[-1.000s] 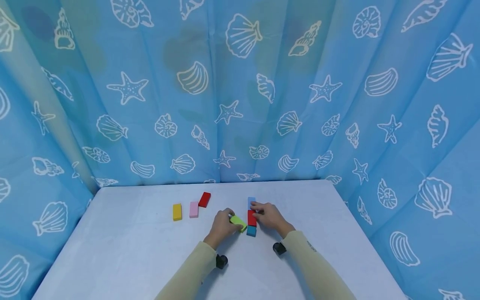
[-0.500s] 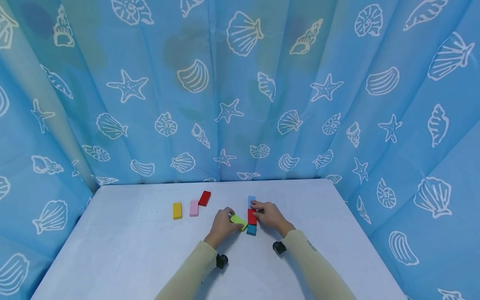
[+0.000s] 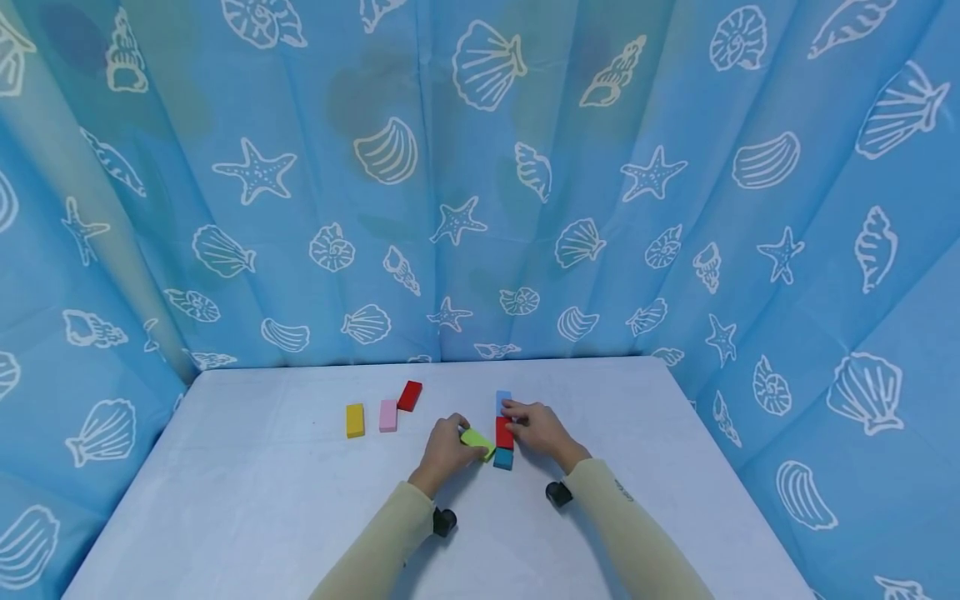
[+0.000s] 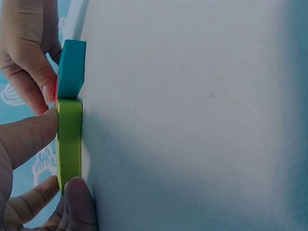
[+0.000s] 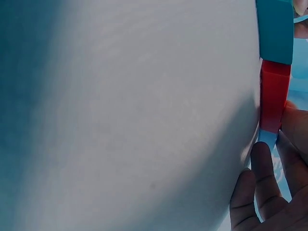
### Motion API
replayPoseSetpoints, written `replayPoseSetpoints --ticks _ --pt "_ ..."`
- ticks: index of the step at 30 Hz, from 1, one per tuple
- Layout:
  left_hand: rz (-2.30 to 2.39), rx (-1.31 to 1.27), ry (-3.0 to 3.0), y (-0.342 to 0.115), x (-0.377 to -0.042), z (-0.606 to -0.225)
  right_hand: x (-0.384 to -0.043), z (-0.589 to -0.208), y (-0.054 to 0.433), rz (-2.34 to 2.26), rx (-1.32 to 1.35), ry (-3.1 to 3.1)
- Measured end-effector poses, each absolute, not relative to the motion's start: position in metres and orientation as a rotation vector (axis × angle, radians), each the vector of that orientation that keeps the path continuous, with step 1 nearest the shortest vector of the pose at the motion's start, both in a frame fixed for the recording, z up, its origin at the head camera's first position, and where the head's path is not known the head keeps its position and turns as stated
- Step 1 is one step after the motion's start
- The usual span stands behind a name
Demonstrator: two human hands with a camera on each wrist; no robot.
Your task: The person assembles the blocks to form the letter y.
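Note:
In the head view my left hand pinches a lime green block between thumb and fingers. That block lies at a slant, its right end at the left side of a row of blocks. The row runs away from me: a teal block nearest, a red block in the middle, a light blue block farthest. My right hand holds the row from the right, thumb on the red block, a finger reaching over the light blue one. The right wrist view shows its other fingers curled low by the table.
To the left on the white table lie a yellow block, a pink block and a second red block, the last two nearly touching. A blue shell-print curtain stands along the back and sides.

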State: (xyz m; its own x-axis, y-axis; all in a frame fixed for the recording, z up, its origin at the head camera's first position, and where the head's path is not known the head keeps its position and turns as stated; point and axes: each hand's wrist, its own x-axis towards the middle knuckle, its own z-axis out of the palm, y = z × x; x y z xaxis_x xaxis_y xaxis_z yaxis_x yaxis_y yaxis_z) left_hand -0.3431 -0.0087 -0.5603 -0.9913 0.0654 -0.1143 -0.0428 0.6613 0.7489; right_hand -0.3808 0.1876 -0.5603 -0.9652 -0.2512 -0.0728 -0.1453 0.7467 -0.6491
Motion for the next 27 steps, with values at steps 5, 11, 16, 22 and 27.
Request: replayPoseSetpoints --ticks 5,11,16,22,27 --pt "1.234 0.011 2.744 -0.0079 -0.3430 -0.5608 -0.3806 -0.5605 0.1879 -1.033 -0.321 2.779" --pt "1.238 -0.008 2.739 -0.0076 -0.3437 -0.5620 -0.3811 -0.5613 0.1880 -1.019 -0.323 2.779" --pt "1.232 -0.011 2.741 -0.0082 -0.3436 -0.5631 -0.3820 -0.5614 0.1875 -1.024 -0.307 2.770" --pt "1.249 -0.003 2.741 -0.0097 -0.3429 -0.5636 -0.3827 -0.5623 0.1870 -0.995 -0.312 2.782" --pt "1.301 0.014 2.747 -0.0142 -0.3430 -0.5625 -0.3828 -0.5619 0.1872 -0.986 -0.309 2.791"
